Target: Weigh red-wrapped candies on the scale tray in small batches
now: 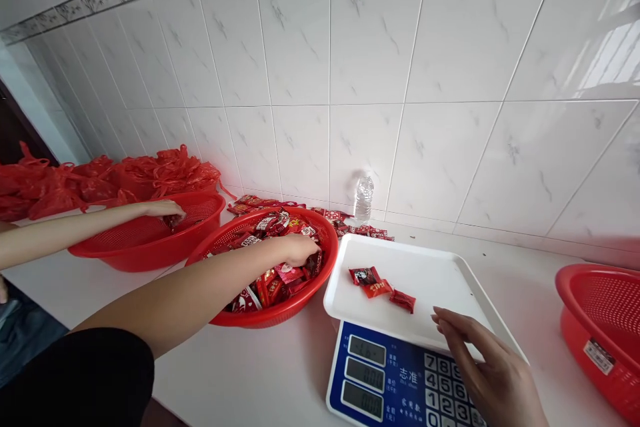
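- Left hand (pixel 301 250): fingertips buried among wrapped packets (pixel 270 287) in basket (pixel 270 319); grip can't tell. Best pinch one crimped end, lift clear.
- Right hand (pixel 495 367): fingertips together, nothing seen between; tray packets (pixel 377 288) lie left of them.
- Keep fingers off tray (pixel 435 263); pressing likely skews scale (pixel 407 377).

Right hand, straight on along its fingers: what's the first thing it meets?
Probably the small red wrapped packet nearest it on the white rectangular tray. The height of the right hand is unclear, so it may pass above.
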`<action>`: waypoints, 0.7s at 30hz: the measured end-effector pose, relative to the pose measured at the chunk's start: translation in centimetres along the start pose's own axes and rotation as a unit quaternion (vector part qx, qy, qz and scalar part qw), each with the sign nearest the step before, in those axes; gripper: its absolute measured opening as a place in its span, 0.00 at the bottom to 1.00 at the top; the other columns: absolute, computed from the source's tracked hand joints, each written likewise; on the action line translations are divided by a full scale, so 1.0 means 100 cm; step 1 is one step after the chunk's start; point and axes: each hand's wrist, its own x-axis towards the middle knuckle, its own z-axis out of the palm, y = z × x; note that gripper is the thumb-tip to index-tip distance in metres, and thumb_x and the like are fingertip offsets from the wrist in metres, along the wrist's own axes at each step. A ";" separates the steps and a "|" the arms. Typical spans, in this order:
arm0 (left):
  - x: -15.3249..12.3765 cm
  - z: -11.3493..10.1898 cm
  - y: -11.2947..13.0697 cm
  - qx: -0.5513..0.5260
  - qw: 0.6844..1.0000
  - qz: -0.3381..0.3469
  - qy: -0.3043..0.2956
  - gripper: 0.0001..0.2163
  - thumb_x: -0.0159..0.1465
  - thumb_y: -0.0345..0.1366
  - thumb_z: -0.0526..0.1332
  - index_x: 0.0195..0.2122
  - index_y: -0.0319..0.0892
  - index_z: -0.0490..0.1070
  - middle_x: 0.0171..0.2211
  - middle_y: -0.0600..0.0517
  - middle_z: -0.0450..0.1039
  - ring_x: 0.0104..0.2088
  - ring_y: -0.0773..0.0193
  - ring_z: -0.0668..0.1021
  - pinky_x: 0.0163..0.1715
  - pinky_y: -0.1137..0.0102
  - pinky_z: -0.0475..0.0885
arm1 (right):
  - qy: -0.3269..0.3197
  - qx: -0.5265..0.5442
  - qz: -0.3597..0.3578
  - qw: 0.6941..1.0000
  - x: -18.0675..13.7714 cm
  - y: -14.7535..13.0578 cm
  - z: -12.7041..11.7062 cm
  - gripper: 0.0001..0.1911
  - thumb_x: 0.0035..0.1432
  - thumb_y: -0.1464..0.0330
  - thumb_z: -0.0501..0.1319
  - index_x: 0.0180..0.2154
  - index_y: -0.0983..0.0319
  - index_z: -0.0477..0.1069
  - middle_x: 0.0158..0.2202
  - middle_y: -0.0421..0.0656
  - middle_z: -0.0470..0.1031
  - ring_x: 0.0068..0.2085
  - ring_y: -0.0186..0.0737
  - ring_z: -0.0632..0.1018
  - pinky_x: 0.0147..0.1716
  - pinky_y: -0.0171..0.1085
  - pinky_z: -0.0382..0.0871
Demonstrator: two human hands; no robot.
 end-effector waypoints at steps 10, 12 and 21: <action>-0.012 -0.032 -0.035 -0.166 0.981 0.046 0.090 0.04 0.55 0.33 0.64 0.32 0.42 0.72 0.34 0.55 0.75 0.35 0.63 0.76 0.34 0.72 0.68 | -0.007 -0.002 -0.012 1.000 0.000 0.004 -0.002 0.08 0.64 0.66 0.58 0.44 0.56 0.73 0.39 0.40 0.81 0.35 0.36 0.82 0.23 0.25 0.76; -0.013 -0.038 -0.037 -0.201 0.974 0.042 0.091 0.07 0.55 0.37 0.64 0.33 0.42 0.72 0.34 0.54 0.75 0.33 0.63 0.76 0.32 0.72 0.69 | -0.010 -0.006 -0.020 1.000 0.001 0.004 -0.002 0.08 0.64 0.66 0.58 0.44 0.56 0.73 0.38 0.40 0.81 0.34 0.35 0.82 0.22 0.24 0.75; -0.026 -0.054 -0.026 -0.348 0.933 -0.015 0.089 0.17 0.49 0.47 0.70 0.31 0.41 0.71 0.27 0.53 0.75 0.28 0.64 0.75 0.22 0.74 0.69 | -0.014 -0.013 -0.021 1.000 0.000 0.003 0.000 0.08 0.65 0.67 0.57 0.45 0.55 0.72 0.38 0.39 0.81 0.35 0.34 0.82 0.24 0.23 0.76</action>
